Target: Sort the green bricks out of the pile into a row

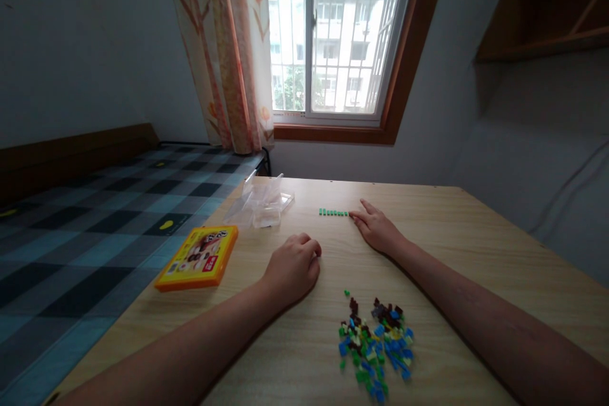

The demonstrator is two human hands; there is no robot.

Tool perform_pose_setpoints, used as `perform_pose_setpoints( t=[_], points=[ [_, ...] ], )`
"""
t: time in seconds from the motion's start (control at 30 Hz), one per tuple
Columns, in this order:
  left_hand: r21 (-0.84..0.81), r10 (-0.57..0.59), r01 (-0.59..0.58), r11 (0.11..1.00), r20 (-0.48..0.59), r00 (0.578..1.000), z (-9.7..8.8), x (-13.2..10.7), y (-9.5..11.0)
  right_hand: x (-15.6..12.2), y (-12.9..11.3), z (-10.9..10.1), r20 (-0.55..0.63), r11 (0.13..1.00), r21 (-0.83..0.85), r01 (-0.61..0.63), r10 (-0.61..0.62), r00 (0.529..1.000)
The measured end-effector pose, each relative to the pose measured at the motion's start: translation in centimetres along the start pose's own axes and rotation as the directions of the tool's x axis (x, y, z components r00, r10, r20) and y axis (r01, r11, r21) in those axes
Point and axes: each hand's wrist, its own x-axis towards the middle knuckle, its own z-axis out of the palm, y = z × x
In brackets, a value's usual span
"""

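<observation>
My left hand (295, 266) rests on the table as a loose fist, fingers curled under; whatever may be inside is hidden. Farther forward, my right hand (375, 226) lies low over the tabletop with its fingers stretched out and somewhat apart. Its leading fingertips touch the right end of a short row of small green bricks (333, 212); I cannot make out a brick between them. Nearer to me, between my forearms, lies a loose pile of small building bricks (375, 349) in blue, green, brown and pale yellow. One green brick (347, 292) sits apart at the pile's far side.
An orange-yellow box (200, 258) with a printed lid lies at the left table edge. Behind it stand clear plastic cases (264, 203), some with raised lids. A bed with a checked cover (118, 222) adjoins the wooden table (419, 203) on the left. A window (333, 32) is ahead.
</observation>
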Motion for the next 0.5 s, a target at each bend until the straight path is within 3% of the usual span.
perform_pose_setpoints(
  t=[0.23, 0.5],
  points=[
    [0.005, 0.006, -0.006, 1.000, 0.014, 1.000, 0.00, 0.03, -0.05, 0.18, 0.04, -0.47, 0.063, 0.999, -0.039, -0.008, 0.010, 0.998],
    [0.007, 0.006, -0.006, 1.000, 0.011, 1.000, -0.14, -0.03, 0.00, -0.12, -0.17, -0.52, -0.032, 0.997, -0.072, -0.023, 0.021, 0.999]
  ],
)
